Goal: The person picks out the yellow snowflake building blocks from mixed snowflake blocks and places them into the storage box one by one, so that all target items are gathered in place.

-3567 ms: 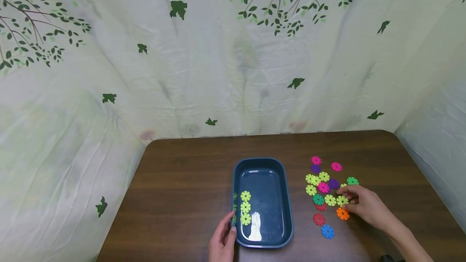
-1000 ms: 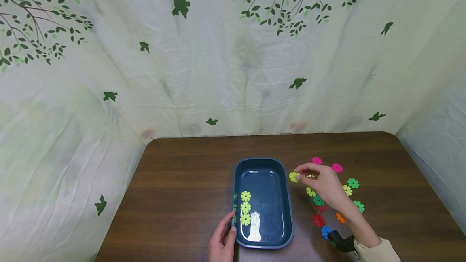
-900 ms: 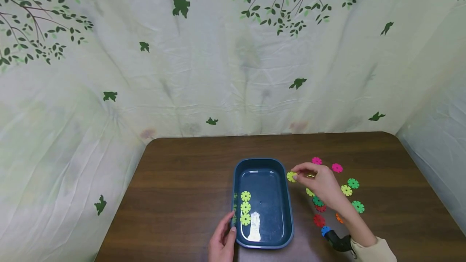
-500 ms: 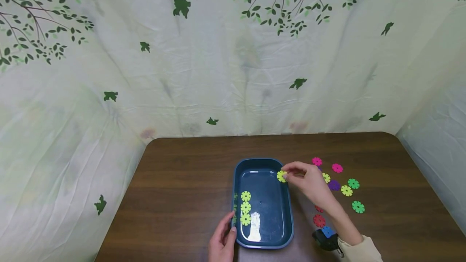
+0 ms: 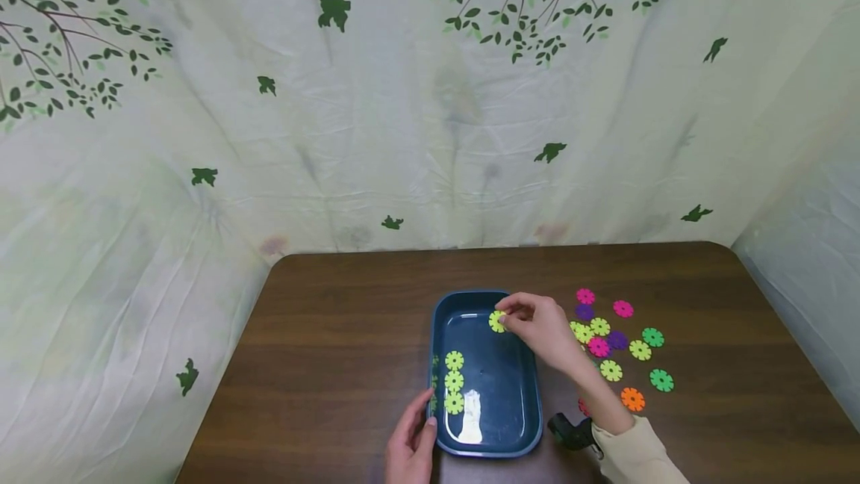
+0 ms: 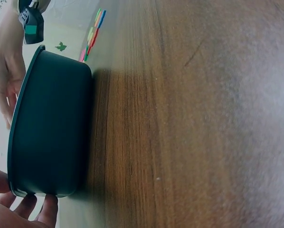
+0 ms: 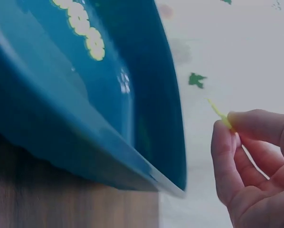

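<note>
My right hand (image 5: pixel 543 329) pinches a yellow flower-shaped disc (image 5: pixel 496 322) between thumb and fingertips, above the far right part of a blue plastic tray (image 5: pixel 500 387). In the right wrist view the pinched disc (image 7: pixel 220 114) is seen nearly edge-on, apart from the tray wall. Three like yellow discs (image 5: pixel 454 381) lie in a line, edge to edge, along the tray's left side. At the near left corner my left hand (image 5: pixel 411 443) grips the tray's rim; the left wrist view shows its thumb and fingers (image 6: pixel 48 211) on the tray wall.
Right of the tray, several flower discs lie loosely on the brown table (image 5: pixel 349 349): pink (image 5: pixel 622 308), purple (image 5: pixel 618 340), green (image 5: pixel 661 380), yellow (image 5: pixel 611 370) and orange (image 5: pixel 633 399). Some overlap. A black wrist device (image 5: pixel 572 432) hangs by my right forearm. A leaf-print curtain (image 5: pixel 403 110) stands behind.
Since the oldest frame my right hand has picked a yellow disc from the loose group and carried it left, over the tray's right rim. My left hand has stayed on the tray.
</note>
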Demonstrator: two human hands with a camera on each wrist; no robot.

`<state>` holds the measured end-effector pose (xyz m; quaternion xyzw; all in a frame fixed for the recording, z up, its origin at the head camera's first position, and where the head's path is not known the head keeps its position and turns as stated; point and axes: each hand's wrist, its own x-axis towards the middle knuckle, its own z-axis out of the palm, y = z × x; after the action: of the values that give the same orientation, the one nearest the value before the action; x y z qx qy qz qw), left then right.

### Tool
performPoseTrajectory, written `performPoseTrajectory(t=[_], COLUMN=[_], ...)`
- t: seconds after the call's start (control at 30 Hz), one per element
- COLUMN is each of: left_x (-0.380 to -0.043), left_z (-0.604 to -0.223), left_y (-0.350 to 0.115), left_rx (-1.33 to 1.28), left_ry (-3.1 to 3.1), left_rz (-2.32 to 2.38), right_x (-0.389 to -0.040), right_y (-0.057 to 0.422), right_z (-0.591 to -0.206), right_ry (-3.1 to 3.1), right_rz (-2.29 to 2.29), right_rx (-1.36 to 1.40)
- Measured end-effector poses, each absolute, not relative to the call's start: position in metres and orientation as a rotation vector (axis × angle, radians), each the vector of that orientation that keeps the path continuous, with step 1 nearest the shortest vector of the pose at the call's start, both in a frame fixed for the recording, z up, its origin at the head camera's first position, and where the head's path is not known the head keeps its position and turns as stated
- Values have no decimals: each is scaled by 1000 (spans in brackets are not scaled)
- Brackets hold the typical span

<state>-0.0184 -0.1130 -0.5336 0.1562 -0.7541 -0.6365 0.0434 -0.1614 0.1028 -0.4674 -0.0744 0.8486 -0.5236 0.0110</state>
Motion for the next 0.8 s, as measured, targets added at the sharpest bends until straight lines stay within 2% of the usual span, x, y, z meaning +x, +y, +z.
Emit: performPoseTrajectory(t=[0.8], left_x=[-19], left_z=[-531], left_y=[-114], left_rx=[512], left_ry=[-2349], left_rz=[-1941], right_x=[-180], right_y=[65], right_z=[-486], right_ry=[2534], right_rz=[-1643], right_rx=[-254])
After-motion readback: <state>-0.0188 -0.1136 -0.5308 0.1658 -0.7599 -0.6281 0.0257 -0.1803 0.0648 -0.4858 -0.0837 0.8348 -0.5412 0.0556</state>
